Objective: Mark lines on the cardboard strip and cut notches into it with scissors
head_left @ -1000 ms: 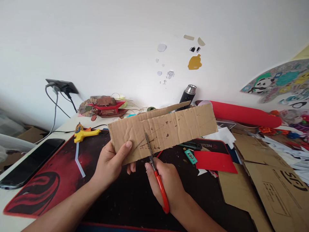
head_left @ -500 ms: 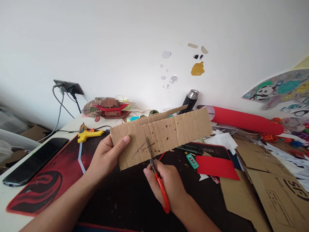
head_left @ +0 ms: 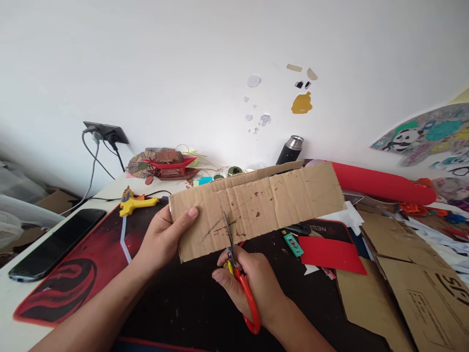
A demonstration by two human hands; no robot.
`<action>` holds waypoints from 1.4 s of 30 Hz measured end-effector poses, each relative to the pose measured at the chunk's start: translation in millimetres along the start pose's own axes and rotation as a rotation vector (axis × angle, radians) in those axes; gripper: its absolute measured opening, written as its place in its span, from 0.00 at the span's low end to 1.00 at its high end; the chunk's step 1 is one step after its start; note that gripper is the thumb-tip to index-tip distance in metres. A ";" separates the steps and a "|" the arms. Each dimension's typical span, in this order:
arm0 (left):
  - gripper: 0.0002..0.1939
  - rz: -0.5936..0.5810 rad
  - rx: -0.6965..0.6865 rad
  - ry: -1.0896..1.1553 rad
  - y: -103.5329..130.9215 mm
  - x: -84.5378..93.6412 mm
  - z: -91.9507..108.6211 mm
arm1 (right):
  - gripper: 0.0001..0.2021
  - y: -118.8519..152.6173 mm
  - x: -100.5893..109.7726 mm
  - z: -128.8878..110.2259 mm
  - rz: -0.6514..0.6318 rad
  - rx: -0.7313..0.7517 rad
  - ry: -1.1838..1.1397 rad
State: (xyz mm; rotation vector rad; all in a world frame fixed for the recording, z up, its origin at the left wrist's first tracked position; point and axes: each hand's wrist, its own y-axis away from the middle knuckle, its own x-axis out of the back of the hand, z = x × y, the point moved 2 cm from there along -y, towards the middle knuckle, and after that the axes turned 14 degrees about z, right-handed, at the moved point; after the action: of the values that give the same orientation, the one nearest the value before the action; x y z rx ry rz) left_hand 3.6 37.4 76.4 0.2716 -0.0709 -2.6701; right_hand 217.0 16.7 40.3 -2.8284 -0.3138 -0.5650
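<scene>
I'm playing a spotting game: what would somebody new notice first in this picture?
First, probably the long brown cardboard piece in the middle, held by the left hand, with red-handled scissors in the right hand reaching over its lower edge. Next, maybe the bright red roll behind it on the right, and the yellow glue gun on the left.

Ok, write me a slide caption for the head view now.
The left hand holds a cardboard piece while the right hand holds red-handled scissors at its lower edge, above a mat.
</scene>
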 end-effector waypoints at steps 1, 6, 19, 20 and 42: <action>0.29 0.004 -0.012 -0.005 0.7 -0.4 0.0 | 0.17 -0.1 0.3 0.1 0.002 0.000 0.012; 0.30 -0.016 -0.069 -0.040 0.6 -1.2 1.7 | 0.18 -2.0 0.9 3.2 0.019 0.017 0.092; 0.30 -0.102 0.003 -0.096 -1.7 -0.2 0.7 | 0.15 -0.4 -0.2 1.4 0.056 0.051 0.155; 0.30 -0.100 0.003 -0.096 -2.1 -0.4 0.8 | 0.14 -0.3 0.0 0.9 0.057 0.053 0.150; 0.30 0.004 -0.027 -0.013 -0.6 -1.2 -3.0 | 0.17 5.7 -3.8 -9.9 0.141 0.097 0.175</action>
State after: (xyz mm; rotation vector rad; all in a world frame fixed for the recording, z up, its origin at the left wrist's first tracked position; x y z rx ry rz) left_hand 5.0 38.5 73.7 0.2451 -0.0394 -2.6672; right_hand 211.5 7.9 46.6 -2.6591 -0.1054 -0.7383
